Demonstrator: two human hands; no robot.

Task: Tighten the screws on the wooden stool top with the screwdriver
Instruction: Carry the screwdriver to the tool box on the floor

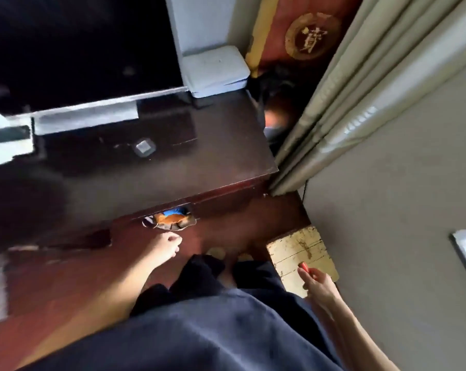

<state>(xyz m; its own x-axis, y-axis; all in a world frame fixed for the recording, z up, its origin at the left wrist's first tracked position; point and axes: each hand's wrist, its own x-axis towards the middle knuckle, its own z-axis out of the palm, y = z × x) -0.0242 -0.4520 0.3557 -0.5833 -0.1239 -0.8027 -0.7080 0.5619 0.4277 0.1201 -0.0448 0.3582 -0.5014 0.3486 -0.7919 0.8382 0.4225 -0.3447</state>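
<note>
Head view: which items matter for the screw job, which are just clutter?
Job: wooden stool top; red handle, likely the screwdriver, gripped by right hand.
Lying about: dark desk, monitor, white box, curtain, part-open drawer near left hand.

Dark desk (172,170) bears a monitor (79,49), white box (215,70) (and small grey cube (145,147))

The right hand (317,286) hides all of the screwdriver (304,265) but its red end. Dark clothing (253,274) covers a corner of the stool top (298,249). The counter (172,170) blurs toward its left end.
</note>
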